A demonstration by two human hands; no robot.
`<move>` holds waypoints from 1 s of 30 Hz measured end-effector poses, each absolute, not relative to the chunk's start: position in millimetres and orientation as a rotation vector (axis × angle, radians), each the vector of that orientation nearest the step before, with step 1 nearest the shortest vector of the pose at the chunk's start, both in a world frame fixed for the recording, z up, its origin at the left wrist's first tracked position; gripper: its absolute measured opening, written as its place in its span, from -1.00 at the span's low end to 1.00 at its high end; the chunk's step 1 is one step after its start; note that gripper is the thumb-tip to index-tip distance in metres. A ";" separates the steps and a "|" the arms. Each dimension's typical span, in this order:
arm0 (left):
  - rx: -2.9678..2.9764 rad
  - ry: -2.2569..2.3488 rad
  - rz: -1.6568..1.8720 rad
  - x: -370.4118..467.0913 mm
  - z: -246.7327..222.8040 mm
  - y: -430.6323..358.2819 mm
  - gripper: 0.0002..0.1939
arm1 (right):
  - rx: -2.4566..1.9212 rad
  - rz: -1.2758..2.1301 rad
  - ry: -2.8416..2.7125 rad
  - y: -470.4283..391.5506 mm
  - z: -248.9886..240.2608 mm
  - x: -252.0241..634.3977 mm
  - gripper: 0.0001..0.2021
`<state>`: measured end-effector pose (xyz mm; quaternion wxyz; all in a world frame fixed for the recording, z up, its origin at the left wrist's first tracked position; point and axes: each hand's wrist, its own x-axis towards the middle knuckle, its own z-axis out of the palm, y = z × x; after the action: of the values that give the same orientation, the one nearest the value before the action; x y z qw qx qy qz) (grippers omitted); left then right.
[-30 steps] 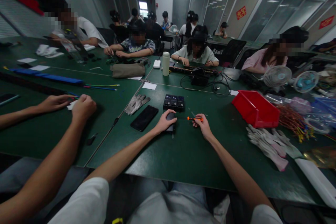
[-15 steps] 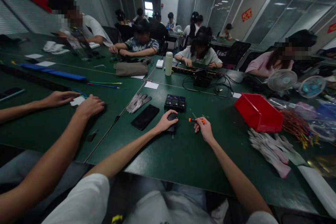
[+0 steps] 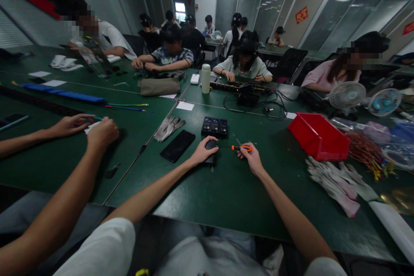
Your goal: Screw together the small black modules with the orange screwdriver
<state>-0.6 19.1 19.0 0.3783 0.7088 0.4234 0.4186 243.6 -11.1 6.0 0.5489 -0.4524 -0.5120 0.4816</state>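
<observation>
My left hand (image 3: 202, 152) is closed around a small black box-shaped device (image 3: 211, 159) on the green table, its fingers hiding part of the device. In my right hand (image 3: 252, 158) is an orange-and-black screwdriver (image 3: 242, 148), gripped by the handle. The thin shaft points left at the side of the black device; whether the tip touches it is too small to tell. Just beyond my left hand sits a black compartmented case (image 3: 214, 127) with small shiny items. A black smartphone (image 3: 177, 145) lies to the left of that hand.
A grey work glove (image 3: 168, 128) lies past the phone. To the right are a red bin (image 3: 315, 138), more gloves (image 3: 334, 181) and bundled wires (image 3: 368, 148). A pale green bottle (image 3: 205, 78) stands farther back. At left, a co-worker's hands (image 3: 101, 133) hold something white.
The screwdriver and my right hand have shifted very slightly left. My left hand stays on the device. The neighbour's right hand has moved a little left.
</observation>
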 end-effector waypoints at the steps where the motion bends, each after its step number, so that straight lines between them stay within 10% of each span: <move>1: 1.811 1.085 1.071 -0.7 19.7 18.7 -0.66 | -1.079 1.136 -1.218 -12.0 7.6 242.8 -0.70; 30: 1.792 1.095 1.052 -0.5 23.7 18.1 -0.66 | -1.136 1.123 -1.219 -13.7 12.5 241.6 -0.71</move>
<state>-0.5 18.1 23.7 0.3862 0.7037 0.4302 0.4130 241.6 -13.7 12.5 0.5365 -0.4770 -0.5119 0.4717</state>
